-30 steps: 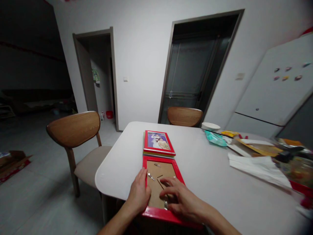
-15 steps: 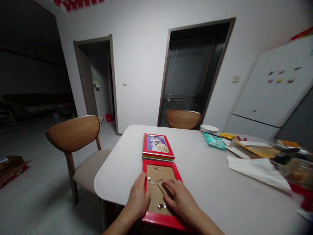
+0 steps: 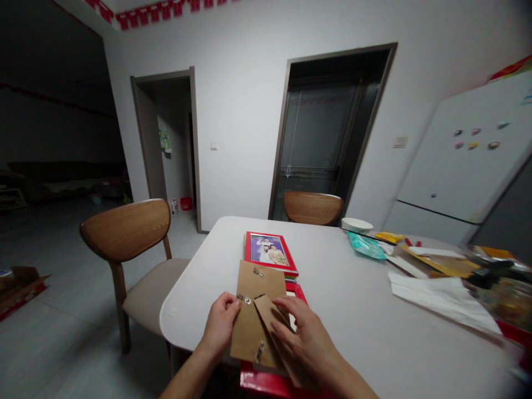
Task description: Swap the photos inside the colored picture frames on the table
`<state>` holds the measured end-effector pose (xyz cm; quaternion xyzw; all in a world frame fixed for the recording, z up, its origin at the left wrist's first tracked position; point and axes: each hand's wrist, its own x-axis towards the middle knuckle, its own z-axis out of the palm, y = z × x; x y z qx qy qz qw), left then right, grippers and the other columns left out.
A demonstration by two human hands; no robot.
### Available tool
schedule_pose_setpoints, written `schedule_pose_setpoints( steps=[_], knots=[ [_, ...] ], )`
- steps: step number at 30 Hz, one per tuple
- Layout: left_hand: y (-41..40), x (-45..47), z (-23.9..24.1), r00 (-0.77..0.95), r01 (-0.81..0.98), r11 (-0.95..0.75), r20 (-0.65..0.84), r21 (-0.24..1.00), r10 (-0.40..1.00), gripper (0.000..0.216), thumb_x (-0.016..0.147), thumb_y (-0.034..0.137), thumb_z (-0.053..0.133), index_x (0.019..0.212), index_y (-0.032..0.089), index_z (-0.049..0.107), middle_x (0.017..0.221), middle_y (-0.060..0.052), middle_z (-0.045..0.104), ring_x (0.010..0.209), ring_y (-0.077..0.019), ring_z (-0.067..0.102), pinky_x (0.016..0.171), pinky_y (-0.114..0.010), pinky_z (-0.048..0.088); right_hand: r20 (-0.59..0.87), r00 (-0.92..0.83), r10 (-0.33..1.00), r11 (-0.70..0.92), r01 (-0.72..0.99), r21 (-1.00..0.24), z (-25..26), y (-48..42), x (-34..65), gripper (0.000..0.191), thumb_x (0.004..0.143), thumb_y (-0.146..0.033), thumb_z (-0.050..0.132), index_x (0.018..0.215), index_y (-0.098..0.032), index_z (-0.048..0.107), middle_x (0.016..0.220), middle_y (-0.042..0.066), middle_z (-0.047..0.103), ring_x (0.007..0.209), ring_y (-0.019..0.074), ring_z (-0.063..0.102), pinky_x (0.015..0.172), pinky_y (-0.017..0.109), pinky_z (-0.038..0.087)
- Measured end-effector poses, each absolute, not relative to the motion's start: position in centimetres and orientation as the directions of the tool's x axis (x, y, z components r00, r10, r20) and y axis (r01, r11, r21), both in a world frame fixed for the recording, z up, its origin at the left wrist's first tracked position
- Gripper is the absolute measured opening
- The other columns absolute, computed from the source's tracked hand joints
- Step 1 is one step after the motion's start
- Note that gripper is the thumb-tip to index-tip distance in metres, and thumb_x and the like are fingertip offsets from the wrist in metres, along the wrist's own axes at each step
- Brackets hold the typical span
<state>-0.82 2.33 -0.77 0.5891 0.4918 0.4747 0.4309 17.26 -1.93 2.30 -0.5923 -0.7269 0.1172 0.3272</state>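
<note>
A brown backing board point(image 3: 249, 332) with small metal clips is raised out of a red picture frame point(image 3: 266, 381) near the table's front edge. My left hand point(image 3: 221, 324) pinches the board's left edge beside a clip. My right hand point(image 3: 305, 327) grips the strut flap point(image 3: 274, 327) on the board, which stands tilted up from it. The board covers most of the red frame beneath. Just beyond lies a stack of frames, the top one a red-framed photo point(image 3: 270, 252) facing up.
On the table's point(image 3: 349, 310) right lie a white paper sheet point(image 3: 440, 299), a teal packet point(image 3: 366, 245), a white bowl point(image 3: 356, 224) and cluttered items. One wooden chair point(image 3: 128, 230) stands left, another point(image 3: 313, 208) behind the table.
The backing board has come up out of the red frame and shifted left, over the edge of the stack. Its strut flap has swung up, and my left hand now pinches the board.
</note>
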Motion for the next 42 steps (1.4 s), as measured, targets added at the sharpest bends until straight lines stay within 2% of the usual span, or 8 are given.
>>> schedule_pose_setpoints(
  steps=[10,17,20,24,27,30,37,42],
  knots=[
    [4.6,-8.9,-1.5,-0.083,0.238,-0.039,0.061,0.971,0.995,0.031,0.06,0.049,0.05,0.059,0.018,0.047,0.049,0.006,0.048,0.046,-0.0129,0.048,0.045,-0.021,0.035,0.123,0.158,0.98,-0.103,0.925,-0.365,-1.1,-1.2,22.2,0.047,0.071,-0.03,0.042,0.114,-0.012,0.045,0.097,0.014,0.057,0.085,0.0234,0.056,0.073,0.033,0.04],
    [5.9,-11.3,-2.3,-0.123,0.462,-0.068,0.14,0.884,0.982,0.024,0.062,0.035,0.049,0.08,0.019,0.051,0.049,0.006,0.049,0.052,-0.0177,0.053,0.05,-0.025,0.039,0.097,0.223,0.97,-0.154,0.872,-0.464,-1.0,-0.4,23.3,0.052,0.065,-0.018,0.039,0.116,-0.009,0.04,0.09,0.013,0.063,0.081,0.022,0.059,0.069,0.03,0.041],
    [5.4,-11.0,-1.6,-0.12,0.556,-0.129,0.233,0.821,0.965,0.027,0.062,0.028,0.051,0.086,0.018,0.052,0.076,-0.003,0.059,0.08,-0.0247,0.055,0.073,-0.036,0.04,0.01,0.27,0.963,-0.19,0.705,-0.684,-0.4,-0.6,23.5,0.056,0.066,-0.018,0.035,0.122,-0.009,0.031,0.083,0.009,0.065,0.07,0.0187,0.061,0.062,0.027,0.043],
    [2.5,-6.5,-0.2,0.001,0.59,-0.264,0.326,0.763,0.945,0.035,0.064,0.022,0.051,0.099,0.017,0.051,0.112,-0.01,0.05,0.11,-0.0256,0.039,0.097,-0.038,0.025,-0.144,0.211,0.967,-0.193,0.234,-0.953,1.6,-1.8,22.0,0.063,0.072,-0.023,0.032,0.13,-0.014,0.011,0.084,0.006,0.065,0.061,0.0162,0.061,0.055,0.026,0.045],
    [-0.8,-1.2,0.7,0.219,0.537,-0.398,0.333,0.744,0.917,0.047,0.063,0.023,0.058,0.109,0.021,0.049,0.119,-0.005,0.048,0.112,-0.0213,0.041,0.097,-0.033,0.03,-0.179,0.236,0.955,-0.169,-0.064,-0.984,3.2,-2.7,20.5,0.071,0.069,-0.03,0.045,0.131,-0.021,0.011,0.073,0.001,0.065,0.052,0.0158,0.059,0.051,0.027,0.045],
    [-3.3,3.0,1.3,0.467,0.451,-0.547,0.337,0.705,0.818,0.059,0.059,0.023,0.063,0.114,0.015,0.044,0.128,-0.011,0.039,0.115,-0.026,0.037,0.096,-0.039,0.032,-0.149,0.252,0.956,-0.109,-0.168,-0.98,4.2,-3.1,19.7,0.073,0.063,-0.028,0.054,0.128,-0.025,0.02,0.059,-0.005,0.06,0.046,0.0132,0.054,0.049,0.025,0.043],
    [-3.6,4.2,2.3,0.511,0.331,-0.802,0.62,0.497,0.595,0.042,0.069,0.009,0.046,0.111,0.014,0.044,0.1,-0.01,0.058,0.09,-0.0212,0.054,0.08,-0.034,0.046,-0.129,0.193,0.973,-0.113,-0.091,-0.989,4.7,-3.2,20.1,0.07,0.061,-0.028,0.055,0.125,-0.024,0.026,0.069,-0.003,0.061,0.047,0.0104,0.053,0.047,0.022,0.042],
    [-2.5,0.5,2.6,0.133,0.365,-0.581,0.577,0.727,0.806,0.037,0.074,0.013,0.042,0.11,0.018,0.042,0.097,-0.007,0.057,0.087,-0.0182,0.056,0.068,-0.027,0.05,-0.075,0.213,0.974,-0.119,0.205,-0.971,2.1,-2.3,22.6,0.061,0.063,-0.025,0.047,0.122,-0.015,0.032,0.059,-0.004,0.057,0.05,0.0117,0.054,0.046,0.02,0.039]
  ],
)
